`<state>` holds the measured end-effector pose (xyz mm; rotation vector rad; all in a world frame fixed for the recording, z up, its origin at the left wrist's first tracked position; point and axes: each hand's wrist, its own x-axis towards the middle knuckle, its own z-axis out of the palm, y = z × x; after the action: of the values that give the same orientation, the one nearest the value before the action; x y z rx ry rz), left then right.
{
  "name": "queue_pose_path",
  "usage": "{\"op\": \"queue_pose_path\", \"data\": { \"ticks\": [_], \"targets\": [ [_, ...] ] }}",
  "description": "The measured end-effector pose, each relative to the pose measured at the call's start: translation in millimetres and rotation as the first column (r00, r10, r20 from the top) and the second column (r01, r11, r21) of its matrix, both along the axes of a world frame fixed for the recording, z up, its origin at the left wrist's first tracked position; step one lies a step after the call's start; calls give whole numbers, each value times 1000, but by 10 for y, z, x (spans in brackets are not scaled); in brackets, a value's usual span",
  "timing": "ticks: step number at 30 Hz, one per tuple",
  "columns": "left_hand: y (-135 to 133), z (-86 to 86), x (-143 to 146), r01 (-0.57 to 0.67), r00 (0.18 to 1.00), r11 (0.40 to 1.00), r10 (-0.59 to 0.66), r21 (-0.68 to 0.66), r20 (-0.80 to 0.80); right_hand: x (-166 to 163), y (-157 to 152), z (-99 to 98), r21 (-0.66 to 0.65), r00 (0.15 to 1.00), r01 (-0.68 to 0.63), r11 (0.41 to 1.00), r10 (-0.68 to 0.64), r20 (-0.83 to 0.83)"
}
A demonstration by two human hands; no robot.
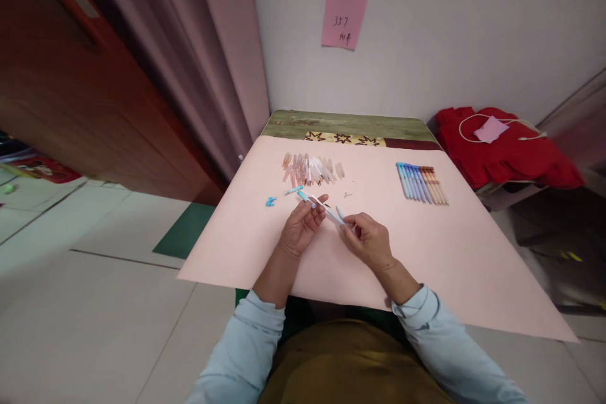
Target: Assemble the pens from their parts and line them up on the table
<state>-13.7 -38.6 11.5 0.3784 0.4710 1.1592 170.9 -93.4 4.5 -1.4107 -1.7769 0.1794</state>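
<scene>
My left hand (302, 227) is closed on a blue pen barrel (305, 199), its tip end pointing up and left. In my right hand (370, 241), fingers pinch a pale pen part (339, 211). A thin white pen refill (324, 204) slants between both hands, its lower end by the right fingers. Just beyond the left fingertips lies another light blue pen piece (293, 190). Small bright blue parts (270, 201) sit to the left. Behind the hands is a loose pile of translucent pen barrels and refills (299, 172).
A neat row of blue, purple and brown pens (421, 185) lies at the right on the pink sheet (454, 265). Small clear bits (348, 194) lie near the pile. Red cloth with a white cable (516, 158) is beyond the table's right edge; a wall stands behind.
</scene>
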Motion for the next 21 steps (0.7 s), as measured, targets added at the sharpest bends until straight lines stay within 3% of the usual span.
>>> {"op": "queue_pose_path", "data": {
  "ticks": [9,14,21],
  "targets": [
    [9,-27,-4,-3,1000,1000,3,-16,10,-1,8,32,-29,960,92,995,-96,-262],
    [2,-24,16,-1,1000,1000,1,17,-13,-12,-26,12,-64,980,54,997,-65,-187],
    [-14,-5,36,-37,997,999,39,22,-64,-38,-58,80,16,999,27,1000,-26,-43]
  ]
}}
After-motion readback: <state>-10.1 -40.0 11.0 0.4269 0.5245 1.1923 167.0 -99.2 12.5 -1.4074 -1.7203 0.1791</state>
